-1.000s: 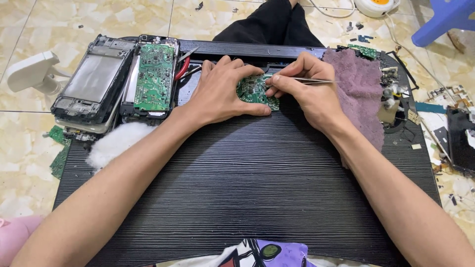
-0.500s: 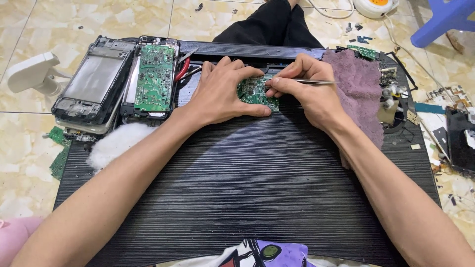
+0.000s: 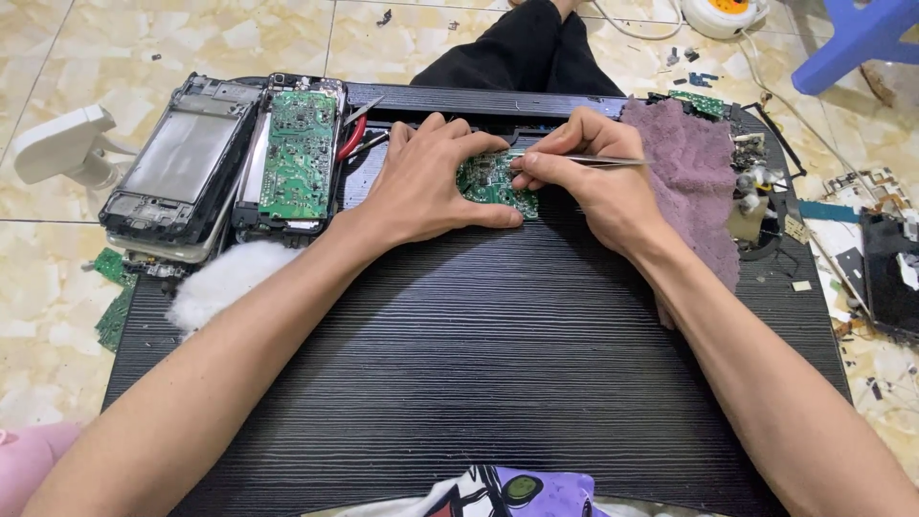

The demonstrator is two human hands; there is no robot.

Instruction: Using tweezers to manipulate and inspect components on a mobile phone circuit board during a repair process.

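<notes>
While left hand (image 3: 426, 187) flattens on circuit board (image 3: 490, 182), right hand (image 3: 598, 187) pinches tweezers (image 3: 603, 161).

Both forearms are left bare, without sleeves. Black trousers (image 3: 536, 48) are worn, seen beyond the surface (image 3: 479, 364); no rings or watch are seen.

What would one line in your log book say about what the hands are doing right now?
left hand: flat, pinning small green circuit board | right hand: holding metal tweezers, tip at board | surface: black board | nearby: purple cloth
</notes>
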